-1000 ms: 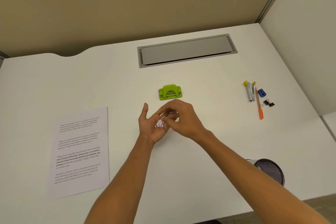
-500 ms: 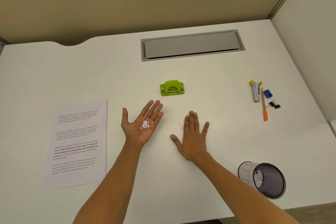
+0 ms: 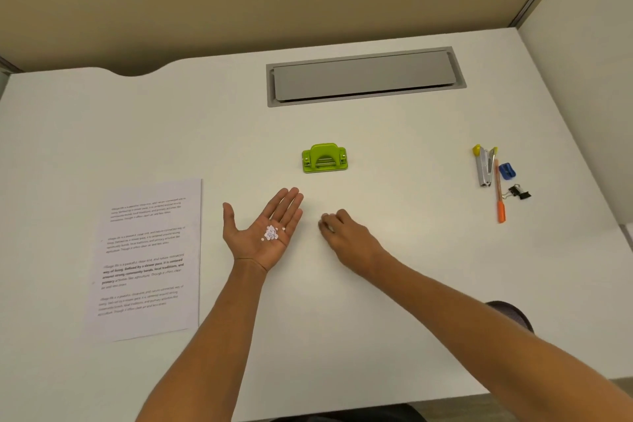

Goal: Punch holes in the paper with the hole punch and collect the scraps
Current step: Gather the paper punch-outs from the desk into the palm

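Scraps [image 3: 271, 233] cupped in my flat left hand [image 3: 263, 233], right hand [image 3: 346, 233] fingers curled, pinching at strays on the bench [image 3: 394, 284]; next, drop them in my palm.

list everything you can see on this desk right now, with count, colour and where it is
desk: one, white, fills the view
cable hatch: one, grey, far centre of the desk
hole punch: one, green, mid desk, beyond the hands
paper: one printed sheet, white, on the left
scraps: small pile, white, in the left palm
stapler: one, silver with yellow ends, on the right
pen: one, orange, beside the stapler
sharpener: one, blue, right of the pen
binder clip: one, black, right of the pen
mesh cup: one, dark, near right edge, mostly hidden by the arm
left hand: palm up, open
right hand: fingers curled, tips at the desk
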A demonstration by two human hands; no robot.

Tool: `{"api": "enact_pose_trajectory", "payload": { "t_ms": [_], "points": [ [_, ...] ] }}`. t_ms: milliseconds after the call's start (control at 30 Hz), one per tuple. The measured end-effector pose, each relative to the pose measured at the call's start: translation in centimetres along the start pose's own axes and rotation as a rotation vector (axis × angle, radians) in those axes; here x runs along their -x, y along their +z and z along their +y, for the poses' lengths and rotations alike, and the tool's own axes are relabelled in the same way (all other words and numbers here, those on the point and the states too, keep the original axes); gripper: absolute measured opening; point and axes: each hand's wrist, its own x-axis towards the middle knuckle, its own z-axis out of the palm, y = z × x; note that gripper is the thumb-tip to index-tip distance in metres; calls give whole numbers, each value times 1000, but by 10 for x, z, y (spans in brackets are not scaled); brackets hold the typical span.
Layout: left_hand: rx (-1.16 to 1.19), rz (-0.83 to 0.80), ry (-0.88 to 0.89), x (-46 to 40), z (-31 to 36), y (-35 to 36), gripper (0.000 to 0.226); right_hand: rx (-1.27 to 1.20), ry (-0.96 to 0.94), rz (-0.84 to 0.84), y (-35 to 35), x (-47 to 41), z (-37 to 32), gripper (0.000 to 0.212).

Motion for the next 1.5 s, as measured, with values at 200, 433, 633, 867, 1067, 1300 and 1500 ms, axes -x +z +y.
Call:
{"api": "enact_pose_trajectory", "payload": {
  "t_ms": [200, 433, 633, 867, 1067, 1300, 1500],
  "points": [
    [15, -9, -33, 2, -11, -5, 105, -57, 141, -193, -11, 28, -13, 16],
    [-3, -50, -102, 2, -23, -2, 111, -426, 528, -71, -18, 28, -11, 24],
    [-3, -117, -179, -2, -33, 16, 117, -1021, 660, 189, -75, 5, -10, 15],
    [-106, -213, -232, -10, -43, 43, 120, -792, 409, 29, -115, -18, -31, 38],
    [-32, -238, -265, -11, -47, 52, 102, -815, 436, 228, -128, -13, -17, 16],
    [1, -254, -221, -6, -30, 45, 113, -873, 804, 474, -81, 36, 25, 25],
    [-3, -214, -177, 2, -23, 38, 115, -681, 789, -57, -24, 57, 6, 42]
  ]
}}
